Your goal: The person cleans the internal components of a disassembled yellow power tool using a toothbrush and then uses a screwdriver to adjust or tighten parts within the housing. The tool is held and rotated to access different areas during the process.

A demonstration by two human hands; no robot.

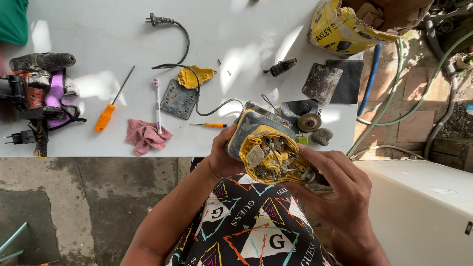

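Now | opened yellow sander (268,152) between both hands | left hand (222,156) fingers wrapped behind | right hand (340,189) fingers pinching its edge

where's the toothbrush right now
In the head view the toothbrush lies on the white table, left of centre, its lower end on the pink rag, between the orange screwdriver and the grey plate.

A torn cardboard box (362,22) sits at the far right corner of the white table (98,29). It is bright yellow with black print outside and plain brown inside. A tiny black and white label (468,228) is stuck low on the cream tub (419,207) beside the person.
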